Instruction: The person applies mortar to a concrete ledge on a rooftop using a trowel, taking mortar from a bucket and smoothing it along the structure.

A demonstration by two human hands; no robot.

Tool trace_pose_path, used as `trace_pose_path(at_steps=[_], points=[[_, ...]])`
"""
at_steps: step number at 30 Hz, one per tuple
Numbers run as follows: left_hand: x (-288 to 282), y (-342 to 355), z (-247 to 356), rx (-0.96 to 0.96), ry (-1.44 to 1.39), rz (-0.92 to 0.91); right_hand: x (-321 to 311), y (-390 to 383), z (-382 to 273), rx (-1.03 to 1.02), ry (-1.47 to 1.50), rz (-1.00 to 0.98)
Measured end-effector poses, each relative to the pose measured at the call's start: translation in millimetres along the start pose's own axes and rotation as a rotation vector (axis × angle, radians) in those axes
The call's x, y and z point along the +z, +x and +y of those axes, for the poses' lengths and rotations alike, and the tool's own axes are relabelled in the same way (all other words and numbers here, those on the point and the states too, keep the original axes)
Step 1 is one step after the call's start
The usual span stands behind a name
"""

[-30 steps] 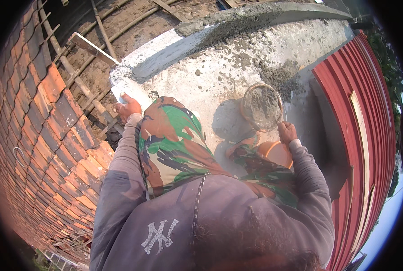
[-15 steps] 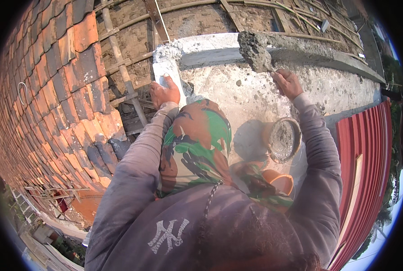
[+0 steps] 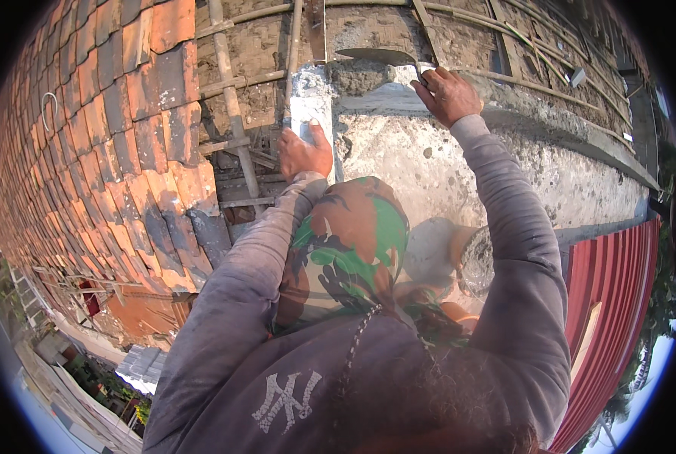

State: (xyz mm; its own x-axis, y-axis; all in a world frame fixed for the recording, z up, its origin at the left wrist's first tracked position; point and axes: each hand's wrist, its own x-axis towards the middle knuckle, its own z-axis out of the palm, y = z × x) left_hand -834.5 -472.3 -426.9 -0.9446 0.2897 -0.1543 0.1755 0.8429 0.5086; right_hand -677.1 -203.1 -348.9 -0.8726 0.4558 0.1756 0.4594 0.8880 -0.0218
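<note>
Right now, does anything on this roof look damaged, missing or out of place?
Yes. Left of the wall, a patch of the tiled roof is bare: tiles are missing and the battens lie exposed. Mortar blobs spatter the wall face. The right hand holds a loaded trowel on top of it; the left hand grips its end.

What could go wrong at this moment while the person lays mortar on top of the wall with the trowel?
1. The trowel in the right hand carries wet mortar over the wall's top edge; some may drop onto the battens and roof tiles beside it.
2. The left hand presses a white board against the wall end; if it slips, the fresh mortar could sag.
3. The work is high above the ground, so a fall seems possible.
</note>
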Motion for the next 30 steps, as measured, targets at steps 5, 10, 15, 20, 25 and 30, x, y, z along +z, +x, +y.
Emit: trace_pose_path(at_steps=[5,10,15,20,25,30], points=[[-0.3,-0.1,-2.2,0.007,-0.011,-0.028,2.7,-41.8,-6.0,0.313,0.245,0.023],[-6.2,-3.6,-3.1,-0.020,-0.017,-0.034,-14.8,-64.7,-64.8,0.983,1.220,-0.361],[-1.4,-3.3,5.5,-0.014,0.003,-0.036,-1.8,-27.9,-115.0,0.883,1.153,-0.525],[0.8,-1.2,-3.6,-0.037,0.018,-0.029,-20.6,-23.9,-102.5,0.705,0.745,-0.560],[3.2,-2.6,4.8,0.003,0.018,0.001,-24.5,-30.4,-86.2,0.568,0.549,-0.538],[6.2,-2.8,-8.3,0.023,0.061,0.054,-62.8,-10.3,-101.2,0.544,0.505,-0.697]])
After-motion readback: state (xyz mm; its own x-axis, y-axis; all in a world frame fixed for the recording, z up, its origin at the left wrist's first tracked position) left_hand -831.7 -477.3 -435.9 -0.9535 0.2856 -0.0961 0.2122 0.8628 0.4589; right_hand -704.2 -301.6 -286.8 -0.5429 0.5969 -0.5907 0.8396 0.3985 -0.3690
